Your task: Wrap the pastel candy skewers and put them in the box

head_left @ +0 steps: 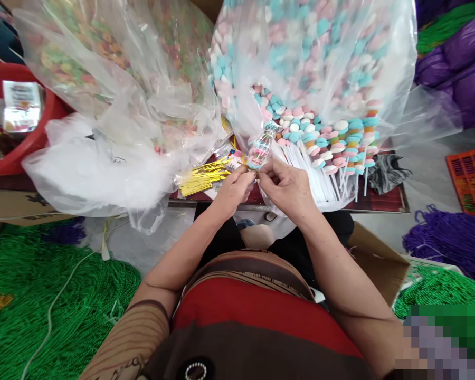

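Observation:
Both my hands meet at the table's front edge, at the lower end of a clear wrapped candy packet (262,145). My left hand (237,189) pinches a thin gold twist tie there. From the other side, my right hand (283,182) closes its fingertips at the same tie. Gold twist ties (203,178) lie fanned out left of my left hand. Beyond my right hand are white sticks (312,174) and skewers of colourful candy discs (354,142).
Large clear bags of pink, blue and white candies (312,47) and of green and orange candies (98,53) fill the back. A red tub (49,126) stands left. Crumpled clear plastic (103,169) overhangs the front edge. An open cardboard box (376,264) sits below right.

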`<state>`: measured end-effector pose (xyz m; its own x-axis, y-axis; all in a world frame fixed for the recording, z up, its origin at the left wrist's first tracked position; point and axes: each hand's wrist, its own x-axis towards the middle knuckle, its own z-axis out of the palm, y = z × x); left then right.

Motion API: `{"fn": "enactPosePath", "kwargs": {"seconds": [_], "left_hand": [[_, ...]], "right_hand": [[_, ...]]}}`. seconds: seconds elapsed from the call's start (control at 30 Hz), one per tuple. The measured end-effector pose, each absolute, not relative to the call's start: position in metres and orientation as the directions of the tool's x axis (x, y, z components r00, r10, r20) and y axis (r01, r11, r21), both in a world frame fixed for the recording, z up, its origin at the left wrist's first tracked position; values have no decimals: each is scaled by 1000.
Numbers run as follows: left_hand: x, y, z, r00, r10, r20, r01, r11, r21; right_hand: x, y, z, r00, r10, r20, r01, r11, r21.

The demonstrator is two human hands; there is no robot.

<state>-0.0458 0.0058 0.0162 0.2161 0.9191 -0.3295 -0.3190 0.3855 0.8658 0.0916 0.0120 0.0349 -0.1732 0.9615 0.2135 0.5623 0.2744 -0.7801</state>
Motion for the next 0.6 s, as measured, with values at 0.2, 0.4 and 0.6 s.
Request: {"fn": "enactPosePath", "kwargs": {"seconds": [0.2,0.4,0.6], "left_hand": [[-38,5,12,172,950,-260,-413,309,857],[-34,4,26,318,890,-327,-489,450,747],[-33,-5,38,556,698,-450,-399,700,593]], "right_hand": [[95,7,34,-85,968,235,526,243,-815],[105,2,29,38,999,5,114,1,-993],[121,-3,25,-68,988,-136,-37,-139,-990]]}}
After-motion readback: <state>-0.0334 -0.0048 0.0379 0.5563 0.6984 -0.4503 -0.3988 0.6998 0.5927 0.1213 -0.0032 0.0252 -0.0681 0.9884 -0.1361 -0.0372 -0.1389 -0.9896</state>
